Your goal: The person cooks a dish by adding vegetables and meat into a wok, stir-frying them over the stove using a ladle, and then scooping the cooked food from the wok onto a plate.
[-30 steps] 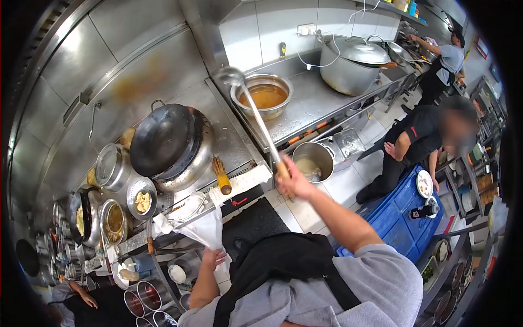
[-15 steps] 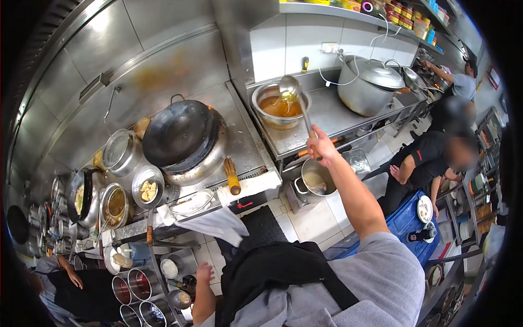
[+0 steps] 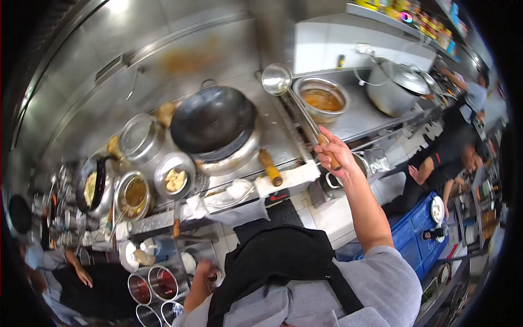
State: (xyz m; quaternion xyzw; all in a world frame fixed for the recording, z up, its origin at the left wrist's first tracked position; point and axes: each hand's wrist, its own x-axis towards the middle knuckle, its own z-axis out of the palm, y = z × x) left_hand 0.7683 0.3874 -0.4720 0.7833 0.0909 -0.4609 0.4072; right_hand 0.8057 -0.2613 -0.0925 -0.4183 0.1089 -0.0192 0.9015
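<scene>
My right hand (image 3: 333,152) is closed around the wooden handle of a long metal ladle (image 3: 302,109). The ladle's bowl hangs in the air between the wok and a steel bowl of amber liquid; whether it holds liquid I cannot tell. That steel bowl (image 3: 326,117) rests on the counter just right of the ladle. Left of the ladle, a dark wok (image 3: 212,122) sits on the burner, with no food visible in it. My left hand (image 3: 205,271) is low at my side, smeared by motion, near a steel container and a tub of white stuff (image 3: 188,262).
A brush (image 3: 269,168) lies on the stove's front edge. A perforated ladle with pale pieces (image 3: 175,181) and a pot of brown liquid (image 3: 133,197) stand left of the wok. A big lidded pot (image 3: 389,90) is at right. Co-workers stand at both sides.
The ladle has come out of the bowl of amber liquid and swung left towards the wok. My left hand stays low. The whole view has shifted, moving the scene rightwards.
</scene>
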